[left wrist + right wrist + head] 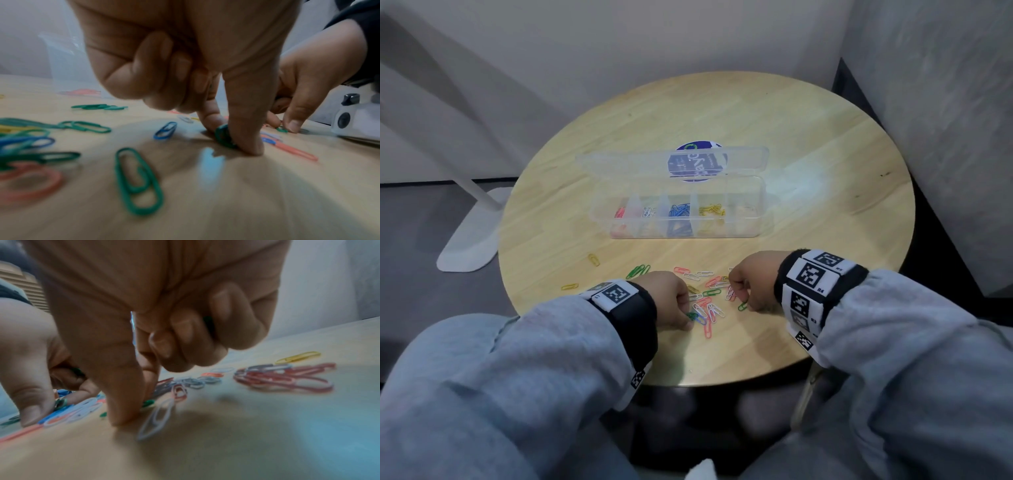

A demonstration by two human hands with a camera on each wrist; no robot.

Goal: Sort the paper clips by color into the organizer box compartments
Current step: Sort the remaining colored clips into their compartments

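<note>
A clear organizer box (753, 219) stands open mid-table; its compartments hold red, white, blue and yellow clips, one colour each. Loose paper clips (705, 301) of mixed colours lie between my hands. My left hand (228, 138) pinches a green paper clip (223, 135) against the table with thumb and forefinger, the other fingers curled. My right hand (137, 407) pinches another green clip (148, 402) the same way. More green (208, 321) shows inside its curled fingers. In the head view the left hand (690, 320) and the right hand (748, 305) sit near the front edge.
The round wooden table (825, 164) stands in a corner with walls behind and to the right. A white lamp base (469, 240) is on the floor at left. Green clips (638, 271) and two yellow clips (594, 259) lie left of the pile.
</note>
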